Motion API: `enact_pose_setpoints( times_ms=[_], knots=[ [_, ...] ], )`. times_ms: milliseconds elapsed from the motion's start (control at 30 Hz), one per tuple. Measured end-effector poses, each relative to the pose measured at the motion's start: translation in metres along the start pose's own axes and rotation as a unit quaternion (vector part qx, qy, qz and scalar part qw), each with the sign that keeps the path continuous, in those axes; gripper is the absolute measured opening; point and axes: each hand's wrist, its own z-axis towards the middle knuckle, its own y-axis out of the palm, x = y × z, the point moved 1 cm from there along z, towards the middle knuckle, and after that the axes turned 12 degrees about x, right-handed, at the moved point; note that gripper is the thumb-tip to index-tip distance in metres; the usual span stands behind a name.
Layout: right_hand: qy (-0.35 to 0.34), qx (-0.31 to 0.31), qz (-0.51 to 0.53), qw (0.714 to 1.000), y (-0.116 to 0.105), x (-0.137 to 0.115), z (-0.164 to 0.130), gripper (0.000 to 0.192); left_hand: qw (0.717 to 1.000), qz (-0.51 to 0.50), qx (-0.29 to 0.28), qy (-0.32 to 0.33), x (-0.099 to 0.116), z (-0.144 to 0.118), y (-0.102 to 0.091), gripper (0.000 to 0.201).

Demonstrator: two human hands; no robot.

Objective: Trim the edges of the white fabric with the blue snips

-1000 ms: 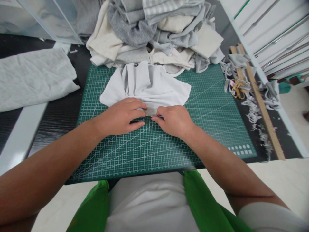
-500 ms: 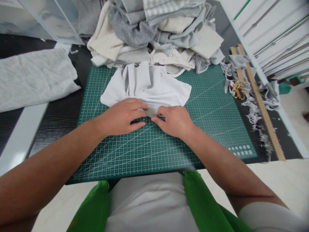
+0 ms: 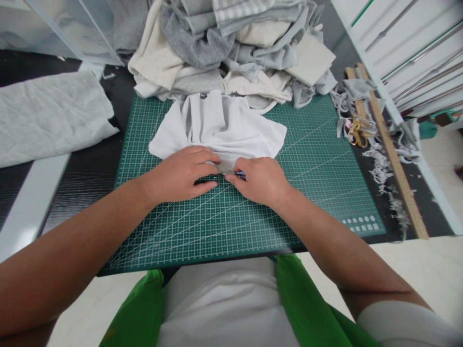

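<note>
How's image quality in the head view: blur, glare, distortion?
Head view: even, soft light; hands cast only faint shadows on the mat. Mild glare on the clear panel top left. Wide-angle warp bends the ruler and forearms. Centre sharp: left hand, right hand, cloth; edges softer.

1. My left hand (image 3: 183,174) lies flat on the near edge of the pale grey cloth (image 3: 220,126), pinning it to the green cutting mat (image 3: 311,159).
2. My right hand (image 3: 258,180) pinches a small blue tool (image 3: 241,175) at that edge, just beside my left.
3. A pile of fabric pieces (image 3: 235,48) sits behind the mat on the desk (image 3: 90,168).
</note>
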Motion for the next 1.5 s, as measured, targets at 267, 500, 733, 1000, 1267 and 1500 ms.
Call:
enact_pose_setpoints(
  times_ms=[267,500,733,1000,1267,1500],
  knots=[
    [-0.01,0.0,-0.016,1.0,-0.001,-0.001,0.0,0.039,1.0,0.0,0.009,0.005,0.0,0.0,0.001,0.025],
    [-0.009,-0.017,-0.02,1.0,-0.003,-0.004,0.0,0.04,1.0,0.005,0.0,0.001,0.0,0.0,0.001,0.024],
    [-0.01,-0.036,-0.023,0.999,-0.006,-0.006,0.002,0.039,1.0,-0.004,0.002,-0.006,0.0,0.0,0.001,0.024],
    [-0.017,-0.021,-0.021,0.999,-0.005,-0.005,0.003,0.039,1.0,-0.009,-0.002,-0.012,-0.001,-0.001,0.0,0.023],
    [0.049,0.007,0.05,0.997,0.005,0.006,0.0,0.035,1.0,-0.001,-0.007,-0.008,0.0,0.0,0.001,0.02],
    [0.029,-0.004,0.036,0.999,0.001,-0.001,-0.001,0.036,1.0,-0.001,-0.011,-0.013,0.0,0.0,0.0,0.02]
  ],
)
